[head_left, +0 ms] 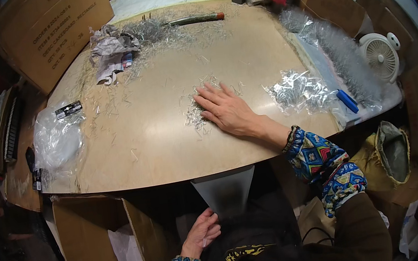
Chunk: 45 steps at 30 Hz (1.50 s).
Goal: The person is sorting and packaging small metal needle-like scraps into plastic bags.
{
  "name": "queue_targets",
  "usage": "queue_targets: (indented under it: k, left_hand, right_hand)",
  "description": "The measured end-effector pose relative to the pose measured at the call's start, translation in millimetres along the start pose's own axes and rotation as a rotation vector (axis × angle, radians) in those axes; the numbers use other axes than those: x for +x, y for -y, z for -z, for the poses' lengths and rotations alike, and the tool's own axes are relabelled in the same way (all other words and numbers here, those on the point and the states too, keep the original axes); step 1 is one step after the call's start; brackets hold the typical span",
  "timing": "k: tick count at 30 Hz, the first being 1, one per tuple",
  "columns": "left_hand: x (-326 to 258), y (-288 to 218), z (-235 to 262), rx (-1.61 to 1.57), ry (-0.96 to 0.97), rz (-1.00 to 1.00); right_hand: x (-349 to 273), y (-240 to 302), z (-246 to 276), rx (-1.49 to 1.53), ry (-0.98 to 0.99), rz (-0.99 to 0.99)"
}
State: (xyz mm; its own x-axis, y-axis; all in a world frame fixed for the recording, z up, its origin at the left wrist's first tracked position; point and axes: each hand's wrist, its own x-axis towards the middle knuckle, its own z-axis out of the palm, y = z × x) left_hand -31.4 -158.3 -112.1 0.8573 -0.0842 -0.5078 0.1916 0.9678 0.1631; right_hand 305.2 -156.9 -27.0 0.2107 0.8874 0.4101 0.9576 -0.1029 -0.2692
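You had two hands at work. Your right hand [227, 111] lay flat, fingers spread wide and palm down, pressing on one small heap of thin silvery tinsel strands [197, 112] near the middle of the round pale wooden tabletop [153, 148] — gripping nothing, only resting on the strands. Your left hand [203, 232] was below the table edge at six o'clock, fingers curled lightly against the lower edge of one translucent cone-shaped plastic sleeve [226, 191] that hung from the rim; whether it pinched the sleeve or only touched it, I cannot tell.

At three o'clock from the right hand sat one crumpled pile of silver foil [299, 92], with one blue marker-like stick [347, 101] just beside it. At eleven o'clock lay one crumpled grey paper wad [111, 51] — and at nine o'clock, one clear plastic bag [57, 142]. One white fan [379, 55] stood at the far right.
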Motion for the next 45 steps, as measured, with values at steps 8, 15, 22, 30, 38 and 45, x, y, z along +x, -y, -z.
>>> queue_targets:
  k: [8,15,22,30,38,45]
  left_hand:
    - [1.4,12.7,9.9,-0.007,0.037,0.026]
    - [3.2,22.7,23.3,0.003,0.107,-0.018]
    - [11.7,21.0,-0.2,0.222,-0.039,0.015]
    - [22.3,27.1,16.6,0.492,-0.267,-0.095]
    - [15.9,21.8,4.2,0.508,-0.236,-0.039]
    - [19.0,31.0,2.8,0.385,-0.224,-0.086]
  right_hand:
    - [-5.2,-20.5,23.9,0.584,-0.028,-0.358]
    - [16.1,28.7,-9.3,-0.055,0.151,0.048]
    - [12.7,16.9,-6.5,0.411,-0.225,-0.156]
    - [-32.6,109.1,-22.0,0.101,-0.003,-0.008]
    - [-76.0,135.1,51.7,0.189,0.214,0.085]
    - [-108.8,121.2,38.6,0.368,0.27,0.063]
